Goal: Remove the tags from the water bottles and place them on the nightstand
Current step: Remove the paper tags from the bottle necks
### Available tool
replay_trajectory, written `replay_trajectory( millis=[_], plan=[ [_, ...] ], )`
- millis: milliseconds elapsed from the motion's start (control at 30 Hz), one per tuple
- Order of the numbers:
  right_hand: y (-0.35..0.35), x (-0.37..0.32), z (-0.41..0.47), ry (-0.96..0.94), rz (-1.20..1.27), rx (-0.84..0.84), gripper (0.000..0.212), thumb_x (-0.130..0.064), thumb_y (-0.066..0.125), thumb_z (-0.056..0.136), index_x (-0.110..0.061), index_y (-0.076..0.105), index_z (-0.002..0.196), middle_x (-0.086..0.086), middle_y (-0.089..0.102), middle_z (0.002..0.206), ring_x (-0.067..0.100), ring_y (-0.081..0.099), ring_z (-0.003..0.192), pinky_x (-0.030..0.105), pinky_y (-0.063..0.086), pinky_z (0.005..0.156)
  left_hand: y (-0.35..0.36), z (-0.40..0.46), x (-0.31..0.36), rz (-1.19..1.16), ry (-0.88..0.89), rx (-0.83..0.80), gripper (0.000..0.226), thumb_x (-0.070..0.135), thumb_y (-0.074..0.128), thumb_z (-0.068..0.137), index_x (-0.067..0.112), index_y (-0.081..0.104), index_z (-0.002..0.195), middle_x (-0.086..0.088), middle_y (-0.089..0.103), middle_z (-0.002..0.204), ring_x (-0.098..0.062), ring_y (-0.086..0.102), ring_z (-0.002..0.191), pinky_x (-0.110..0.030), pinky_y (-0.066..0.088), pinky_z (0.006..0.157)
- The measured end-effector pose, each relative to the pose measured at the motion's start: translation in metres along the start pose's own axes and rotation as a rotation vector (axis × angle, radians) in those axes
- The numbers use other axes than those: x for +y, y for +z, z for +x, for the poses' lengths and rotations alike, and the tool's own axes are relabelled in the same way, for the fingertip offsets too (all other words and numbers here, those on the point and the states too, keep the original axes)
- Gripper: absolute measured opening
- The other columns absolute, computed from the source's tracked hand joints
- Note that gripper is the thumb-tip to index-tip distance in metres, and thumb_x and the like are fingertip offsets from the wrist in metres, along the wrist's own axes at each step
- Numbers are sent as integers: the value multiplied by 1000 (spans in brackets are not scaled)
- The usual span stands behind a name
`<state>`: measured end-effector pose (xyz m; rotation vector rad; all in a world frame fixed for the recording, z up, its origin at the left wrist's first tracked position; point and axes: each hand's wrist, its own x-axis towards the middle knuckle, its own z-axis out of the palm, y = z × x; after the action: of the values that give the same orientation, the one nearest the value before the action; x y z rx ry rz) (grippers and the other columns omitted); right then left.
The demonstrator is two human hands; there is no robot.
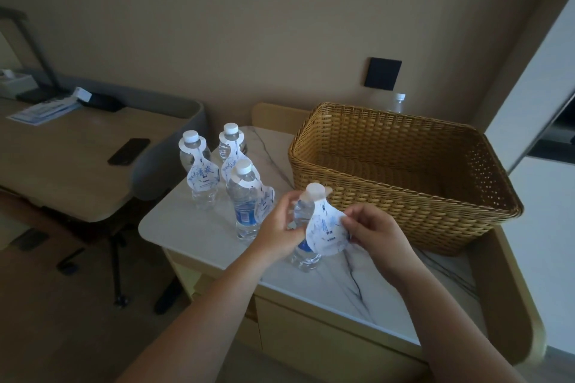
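Head view: steady nearest water bottle (303, 253) with gripping left hand (281, 227), lift pinched tag (326, 227) over cap via right hand (371, 232).

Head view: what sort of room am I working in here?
Probably a hotel guest room: tagged water bottles stand on a marble-topped nightstand beside a wicker basket, with a desk holding a phone and leaflets to the left.

Four bottles (245, 202) stand on the nightstand (193, 227), left of the basket (404, 177). One more bottle (398, 102) stands behind the basket. A table (62, 165) sits far left.
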<state>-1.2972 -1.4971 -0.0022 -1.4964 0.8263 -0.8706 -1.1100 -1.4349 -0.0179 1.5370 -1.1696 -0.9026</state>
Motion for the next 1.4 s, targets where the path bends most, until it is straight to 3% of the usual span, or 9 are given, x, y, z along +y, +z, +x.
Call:
replay_trajectory(
  millis=[133, 300, 433, 600, 833, 933, 1033, 1133, 1400],
  plan=[
    [11, -22, 12, -47, 81, -9, 14, -6, 61, 89, -16, 65, 81, -2, 63, 70, 8, 60, 65, 23, 52, 60, 8, 2, -3, 6, 60, 76, 65, 24, 86, 69, 49, 44, 112, 24, 56, 116, 7, 57, 104, -12, 49, 76],
    [-10, -22, 11, -30, 134, 100, 6, -9, 60, 90, -12, 64, 87, 5, 68, 81, 17, 65, 76, 34, 57, 69, 16, 6, -8, 70, 123, 151, 60, 29, 84, 71, 43, 43, 112, 29, 53, 114, 11, 54, 103, -7, 45, 77],
    [-53, 15, -13, 117, 118, 247, 5, -12, 62, 88, -8, 66, 91, 8, 71, 86, 21, 68, 77, 31, 58, 67, 25, 12, -10, 119, 168, 197, 58, 33, 81, 72, 36, 43, 116, 22, 56, 112, 4, 56, 103, -12, 43, 81],
    [-82, 77, -44, 364, 116, 459, 13, -9, 65, 87, -2, 67, 98, 13, 72, 88, 27, 68, 80, 38, 57, 70, 37, 21, -8, 167, 177, 252, 58, 31, 83, 70, 35, 41, 111, 23, 55, 100, 22, 51, 88, 0, 37, 68],
    [-87, 110, -46, 444, -271, 736, 20, -19, 69, 83, -14, 68, 102, 6, 70, 99, 19, 62, 82, 28, 46, 68, 45, 26, -7, 194, 150, 282, 57, 28, 83, 71, 32, 42, 111, 24, 52, 98, 22, 51, 83, -3, 38, 65],
    [-79, 117, -52, 301, -610, 678, 35, -18, 65, 83, -13, 60, 118, 8, 55, 125, 28, 51, 112, 30, 41, 83, 47, 27, -6, 203, 138, 283, 58, 31, 83, 71, 32, 42, 112, 19, 53, 100, 10, 52, 84, -14, 40, 68],
    [-64, 128, -60, 104, -917, 418, 41, -21, 63, 84, -12, 57, 124, 10, 44, 138, 30, 35, 125, 38, 41, 93, 49, 27, -5, 219, 136, 290, 58, 32, 83, 71, 33, 41, 111, 23, 51, 98, 11, 51, 82, -14, 39, 66],
    [-63, 141, -66, 160, -1037, 193, 48, -35, 57, 89, -17, 50, 133, 5, 33, 148, 26, 20, 138, 39, 36, 105, 52, 27, -4, 214, 140, 278, 59, 32, 83, 72, 33, 40, 112, 21, 52, 100, 9, 52, 84, -16, 41, 67],
    [-110, 147, -91, 252, -1133, 247, 56, -45, 47, 94, -15, 41, 141, 4, 34, 151, 23, 22, 141, 36, 20, 115, 62, 28, -6, 206, 147, 313, 58, 31, 83, 71, 30, 40, 110, 23, 53, 96, 7, 55, 83, -19, 45, 67]
  ],
)
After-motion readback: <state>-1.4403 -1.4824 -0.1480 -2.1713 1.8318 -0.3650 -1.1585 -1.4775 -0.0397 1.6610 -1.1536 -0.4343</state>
